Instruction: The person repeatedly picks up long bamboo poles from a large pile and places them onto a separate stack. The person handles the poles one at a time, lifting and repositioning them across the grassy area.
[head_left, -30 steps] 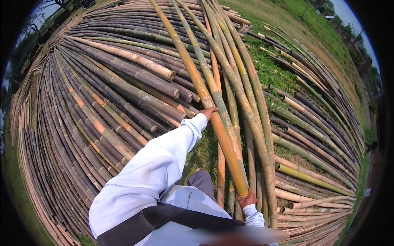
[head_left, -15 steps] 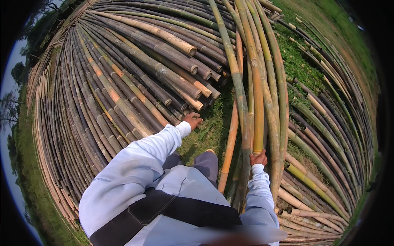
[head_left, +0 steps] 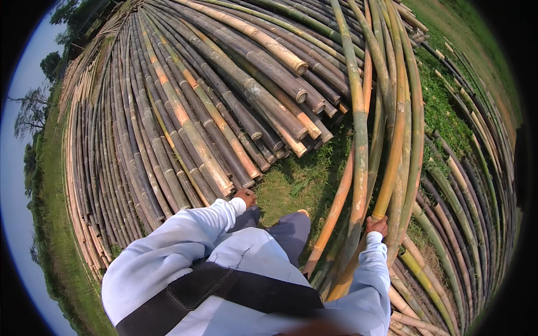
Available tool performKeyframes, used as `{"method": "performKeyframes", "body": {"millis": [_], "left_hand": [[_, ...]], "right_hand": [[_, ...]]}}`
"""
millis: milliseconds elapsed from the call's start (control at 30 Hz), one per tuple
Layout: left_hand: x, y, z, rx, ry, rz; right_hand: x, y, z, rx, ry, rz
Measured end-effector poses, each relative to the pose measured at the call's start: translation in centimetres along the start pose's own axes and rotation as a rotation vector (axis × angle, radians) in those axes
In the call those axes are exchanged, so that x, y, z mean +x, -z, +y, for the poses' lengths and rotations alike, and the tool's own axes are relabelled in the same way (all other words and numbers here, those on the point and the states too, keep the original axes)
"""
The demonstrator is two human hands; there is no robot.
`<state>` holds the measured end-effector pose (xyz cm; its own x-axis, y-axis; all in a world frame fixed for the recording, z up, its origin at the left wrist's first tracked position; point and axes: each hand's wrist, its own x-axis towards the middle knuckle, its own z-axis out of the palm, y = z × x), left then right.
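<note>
My right hand [head_left: 376,225] is closed around the lower end of a yellow-green bamboo pole [head_left: 390,190]. Other long bamboo poles [head_left: 358,145] lean close beside it on both sides, running away from me. Loosely curled, my left hand [head_left: 245,197] hangs by my left thigh with nothing visible in it. Nearest to that hand are the cut ends of a broad pile of dark bamboo poles [head_left: 190,112]. An orange-brown pole [head_left: 330,215] slants between my legs and the bundle at my right.
Grass [head_left: 280,196] covers the ground between the pile and the poles I hold. More bamboo [head_left: 471,185] lies in rows at the right, with a bright yellow-green piece [head_left: 426,283] near me. Trees [head_left: 50,66] stand far left.
My left hand has drawn back toward my leg, its fingers more curled. My right hand keeps its grip on the pole. The view has turned, so the bamboo sits farther right.
</note>
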<state>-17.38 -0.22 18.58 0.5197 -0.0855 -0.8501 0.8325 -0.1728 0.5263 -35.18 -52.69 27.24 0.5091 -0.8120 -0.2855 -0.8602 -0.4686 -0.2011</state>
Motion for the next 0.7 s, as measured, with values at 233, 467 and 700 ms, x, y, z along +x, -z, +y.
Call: {"method": "performKeyframes", "body": {"millis": [233,467,700], "left_hand": [[-3.3,0.1,2.9,0.382,-0.069,0.127],[-2.7,3.4,1.9,0.544,-0.099,0.127],[-0.7,11.3,-0.9,0.59,-0.094,0.168]], "right_hand": [[-0.2,-2.2,-0.8,-0.105,-0.046,-0.124],[-4.0,-5.9,-2.3,-0.164,-0.16,-0.066],[-9.8,-6.4,-4.5,-0.069,-0.147,0.148]]}}
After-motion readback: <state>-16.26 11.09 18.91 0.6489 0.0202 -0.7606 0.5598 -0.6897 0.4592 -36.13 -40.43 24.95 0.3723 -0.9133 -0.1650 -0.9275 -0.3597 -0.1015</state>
